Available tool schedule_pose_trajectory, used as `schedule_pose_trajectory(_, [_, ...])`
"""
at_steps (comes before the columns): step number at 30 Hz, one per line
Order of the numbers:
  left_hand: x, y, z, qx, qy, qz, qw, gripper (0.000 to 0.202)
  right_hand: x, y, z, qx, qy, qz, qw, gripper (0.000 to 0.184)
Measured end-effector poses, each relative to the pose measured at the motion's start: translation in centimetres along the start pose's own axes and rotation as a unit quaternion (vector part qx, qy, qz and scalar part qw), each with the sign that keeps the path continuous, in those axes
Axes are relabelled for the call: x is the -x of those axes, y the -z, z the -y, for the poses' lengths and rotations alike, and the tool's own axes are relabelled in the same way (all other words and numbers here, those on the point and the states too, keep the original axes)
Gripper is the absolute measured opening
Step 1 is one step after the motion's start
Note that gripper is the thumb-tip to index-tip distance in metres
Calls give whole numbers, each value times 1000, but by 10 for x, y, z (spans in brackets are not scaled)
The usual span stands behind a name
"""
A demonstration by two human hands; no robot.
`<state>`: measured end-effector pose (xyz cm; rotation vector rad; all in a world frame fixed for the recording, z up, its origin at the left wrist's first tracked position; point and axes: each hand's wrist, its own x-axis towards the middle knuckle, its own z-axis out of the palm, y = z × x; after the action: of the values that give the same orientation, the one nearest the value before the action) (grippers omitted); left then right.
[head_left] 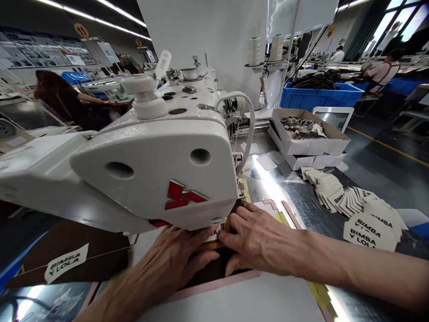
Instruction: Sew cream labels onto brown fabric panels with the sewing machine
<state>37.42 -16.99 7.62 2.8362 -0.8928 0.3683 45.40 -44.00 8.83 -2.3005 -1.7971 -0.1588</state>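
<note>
A white sewing machine (150,152) with a red logo fills the middle of the head view. Under its head lies a dark brown fabric piece (214,268) inside a pink-edged template (234,279). My left hand (174,264) lies flat on the fabric, fingers stretched toward the needle area. My right hand (258,239) rests beside it, fingers pressed down on the fabric and template just below the machine's head. The needle itself is hidden behind the machine. Neither hand grips anything.
A fanned stack of cream "BIMBA Y LOLA" labels (355,205) lies to the right. Another brown piece with a sewn label (67,261) sits at left. White boxes (308,138), a blue bin (318,96) and thread cones (254,51) stand behind. Other people work in the background.
</note>
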Motion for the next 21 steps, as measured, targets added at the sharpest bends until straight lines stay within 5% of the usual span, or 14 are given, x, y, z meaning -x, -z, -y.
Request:
schedule_pose_trajectory(7, [-8,1,-6,18,10,45,999,45,-2,2,0,9,5,1,1000,57])
schedule_pose_trajectory(21, [12,0,6,5,-33,40,999,56,-2,7,-1,8,13,23,1000,60])
